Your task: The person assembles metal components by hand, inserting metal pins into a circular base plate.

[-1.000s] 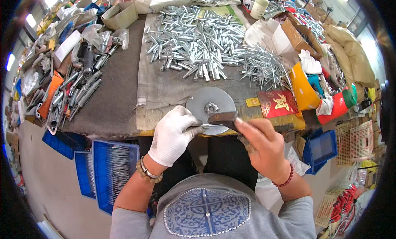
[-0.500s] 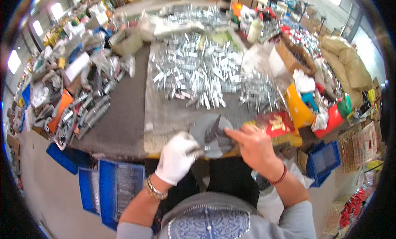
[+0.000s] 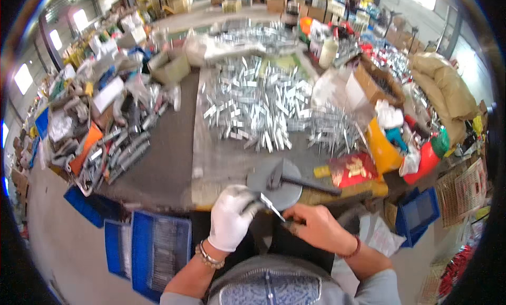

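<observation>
While a hammer (image 3: 300, 182) lies across a grey disc (image 3: 289, 196) at the bench's near edge, a worker's gloved left hand (image 3: 231, 216) pinches one end of a slim metal rod (image 3: 272, 206) just on the near side of the disc. The bare right hand (image 3: 321, 228) curls its fingers at the rod's other end, though whether they grip it cannot be told. Beyond spread a heap of silvery parts (image 3: 253, 102) and, to its right, thin pins (image 3: 334, 130), with a red packet (image 3: 352, 169) nearer on the right.
</observation>
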`<state>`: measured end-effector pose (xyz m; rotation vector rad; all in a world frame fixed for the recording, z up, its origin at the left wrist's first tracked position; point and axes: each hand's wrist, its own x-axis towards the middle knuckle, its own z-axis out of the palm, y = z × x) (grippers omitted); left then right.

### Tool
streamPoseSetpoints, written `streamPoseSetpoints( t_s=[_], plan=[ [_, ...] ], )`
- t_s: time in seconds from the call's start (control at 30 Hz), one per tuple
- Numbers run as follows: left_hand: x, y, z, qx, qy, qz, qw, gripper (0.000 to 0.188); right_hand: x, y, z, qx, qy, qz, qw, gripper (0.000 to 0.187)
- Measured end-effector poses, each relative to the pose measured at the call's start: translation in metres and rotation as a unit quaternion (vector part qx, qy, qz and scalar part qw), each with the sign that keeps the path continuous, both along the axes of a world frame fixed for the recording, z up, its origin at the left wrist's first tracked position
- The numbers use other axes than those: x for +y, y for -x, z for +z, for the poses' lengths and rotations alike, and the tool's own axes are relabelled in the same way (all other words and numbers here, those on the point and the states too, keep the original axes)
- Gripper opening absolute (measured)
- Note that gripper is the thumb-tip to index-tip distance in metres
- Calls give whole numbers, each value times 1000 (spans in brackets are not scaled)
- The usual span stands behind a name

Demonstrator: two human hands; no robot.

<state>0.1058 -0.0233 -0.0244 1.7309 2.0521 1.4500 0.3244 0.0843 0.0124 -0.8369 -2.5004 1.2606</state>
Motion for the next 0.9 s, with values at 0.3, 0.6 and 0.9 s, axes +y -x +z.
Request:
streamPoseSetpoints(
  t_s=[0.3,0.6,0.9],
  plan=[
    [-17,-37,-8,-430,152,24,890,63,-25,9,-16,10,262,-41,964,28],
    [-48,-33,-23,-458,87,78,881,67,-59,27,-36,25,171,-2,985,38],
    [-153,9,-51,-345,73,281,893,57,-71,58,-58,-51,280,75,956,51]
  ],
)
